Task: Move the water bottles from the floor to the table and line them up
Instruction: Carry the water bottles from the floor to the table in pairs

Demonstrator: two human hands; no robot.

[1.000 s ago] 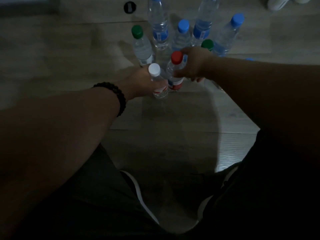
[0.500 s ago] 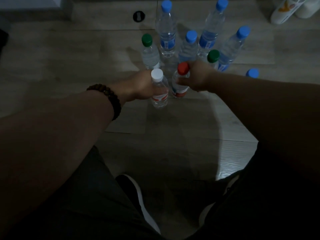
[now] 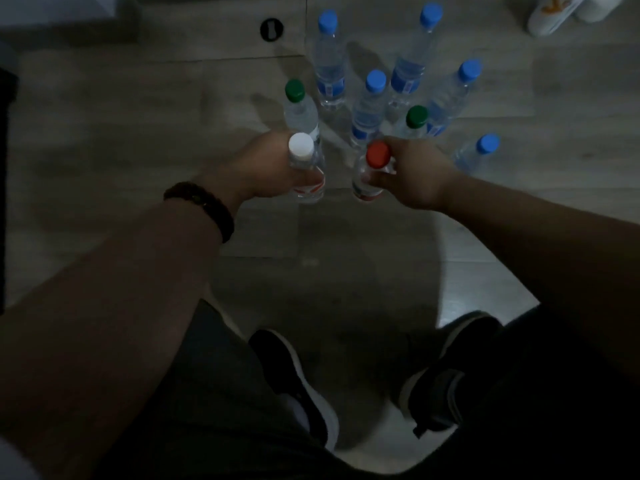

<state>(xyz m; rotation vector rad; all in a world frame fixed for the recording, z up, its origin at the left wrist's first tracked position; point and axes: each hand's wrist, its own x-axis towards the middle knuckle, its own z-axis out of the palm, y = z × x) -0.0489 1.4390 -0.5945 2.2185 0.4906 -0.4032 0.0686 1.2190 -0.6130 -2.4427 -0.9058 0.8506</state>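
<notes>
Fingers (image 3: 376, 180) curled tight down by the floor (image 3: 138, 133), just in front of the cluster of blue- and green-capped bottles (image 3: 367, 109), left hand (image 3: 256, 168) round the white-capped bottle (image 3: 300, 147), right hand (image 3: 412, 174) round the red-capped bottle (image 3: 378, 154), both upright: reads as pick-up, calls next for a straight lift and carry to the unseen bench.

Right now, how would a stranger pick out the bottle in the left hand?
Start at the bottles on the wooden floor. At their near edge, the left hand grips the white-capped bottle. No other cap is white: the red-capped bottle beside it is in the right hand, the rest are blue or green.
</notes>
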